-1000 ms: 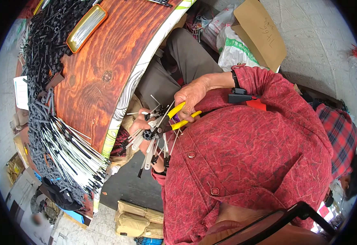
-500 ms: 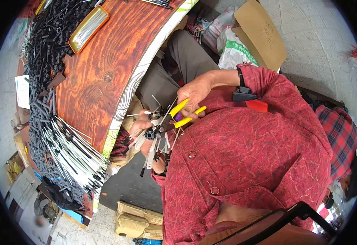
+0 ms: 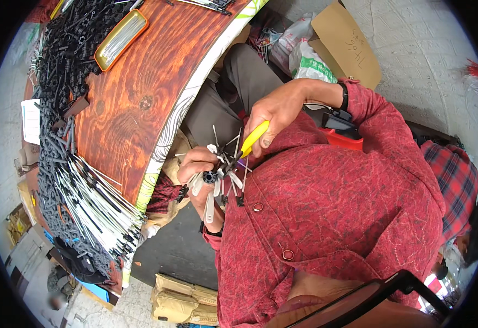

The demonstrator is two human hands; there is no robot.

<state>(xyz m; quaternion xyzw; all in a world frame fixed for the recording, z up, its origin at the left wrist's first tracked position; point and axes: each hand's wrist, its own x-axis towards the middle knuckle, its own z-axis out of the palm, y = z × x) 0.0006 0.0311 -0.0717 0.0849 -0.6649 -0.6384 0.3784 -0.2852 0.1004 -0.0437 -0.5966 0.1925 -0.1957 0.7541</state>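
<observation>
Left of centre in the frame, your left hand [image 3: 198, 164] was clenched around a small black hub bristling with white and grey plastic spokes [image 3: 217, 177], holding it over your lap beside the edge of the reddish wooden tabletop [image 3: 140, 93]. Up and to the right, your right hand [image 3: 274, 115] gripped yellow-handled pliers [image 3: 250, 143], their long axis slanting down-left so the nose met the hub, apparently on one spoke; the tip was too small to confirm.

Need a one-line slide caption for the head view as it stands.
Right hand works yellow-handled pliers on a black-and-white spoked part held in left hand beside wooden table.
</observation>
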